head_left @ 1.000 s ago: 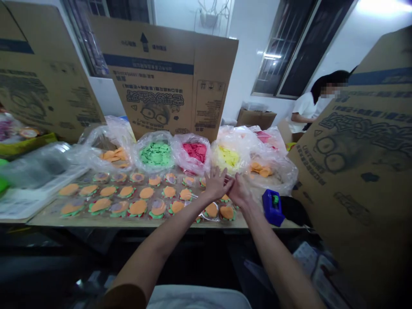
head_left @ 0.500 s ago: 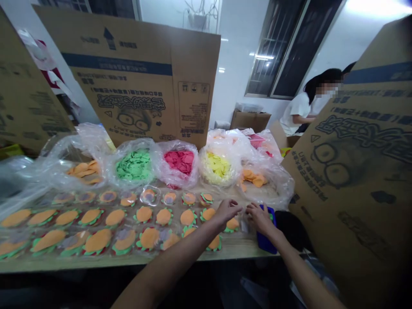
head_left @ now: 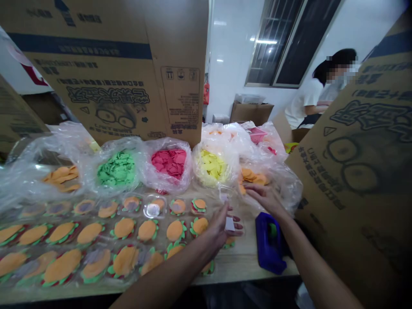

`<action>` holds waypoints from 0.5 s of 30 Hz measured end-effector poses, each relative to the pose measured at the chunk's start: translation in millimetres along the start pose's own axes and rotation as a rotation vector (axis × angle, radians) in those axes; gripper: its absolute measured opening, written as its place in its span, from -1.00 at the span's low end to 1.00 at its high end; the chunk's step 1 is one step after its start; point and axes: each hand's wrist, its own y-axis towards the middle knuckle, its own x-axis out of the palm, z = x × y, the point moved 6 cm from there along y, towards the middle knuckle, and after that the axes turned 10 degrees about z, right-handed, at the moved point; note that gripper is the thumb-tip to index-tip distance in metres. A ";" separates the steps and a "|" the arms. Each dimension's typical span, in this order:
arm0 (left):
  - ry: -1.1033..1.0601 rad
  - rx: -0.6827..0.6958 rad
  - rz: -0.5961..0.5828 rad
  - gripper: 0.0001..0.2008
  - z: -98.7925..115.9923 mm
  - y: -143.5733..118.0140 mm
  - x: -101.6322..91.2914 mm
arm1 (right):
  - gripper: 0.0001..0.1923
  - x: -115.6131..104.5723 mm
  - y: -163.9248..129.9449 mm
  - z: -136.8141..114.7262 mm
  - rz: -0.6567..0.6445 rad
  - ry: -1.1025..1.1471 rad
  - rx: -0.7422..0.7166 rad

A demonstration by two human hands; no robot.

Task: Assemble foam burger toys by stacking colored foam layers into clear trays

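Our left hand (head_left: 222,225) pinches a white slip (head_left: 229,223) over the felt flowers (head_left: 146,230); our right hand (head_left: 265,196), fingers spread, reaches into the orange-piece bag (head_left: 277,180).

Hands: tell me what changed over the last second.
Both hands drew back from the yellow bag. The left hand now pinches a small white piece; the right hand moved right, beside the bag of orange discs. Bags, flower rows and blue dispenser stayed put.

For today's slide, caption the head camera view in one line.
Left hand pinches a small white tab over bagged orange flower cutouts; right hand reaches beside a blue tape dispenser.
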 end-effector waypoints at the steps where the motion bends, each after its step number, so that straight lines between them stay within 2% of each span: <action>1: -0.041 -0.025 -0.004 -0.58 2.7 1.2 -4.0 | -0.68 0.9 15.0 20.3 0.021 -0.046 0.046; 4: -0.149 -0.129 -0.043 -0.57 8.8 3.1 -11.6 | -0.70 6.8 48.1 73.0 0.064 -0.222 0.135; 7: -0.190 -0.188 -0.067 -0.58 14.7 4.2 -16.2 | -0.74 16.4 60.4 102.9 0.029 -0.366 0.149; 12: -0.208 -0.208 -0.084 -0.60 19.0 9.3 -19.6 | -0.80 29.4 59.7 120.0 -0.055 -0.486 0.134; 15: -0.237 -0.253 -0.119 -0.60 15.7 10.3 -13.1 | -0.80 33.2 57.2 122.2 -0.073 -0.508 0.136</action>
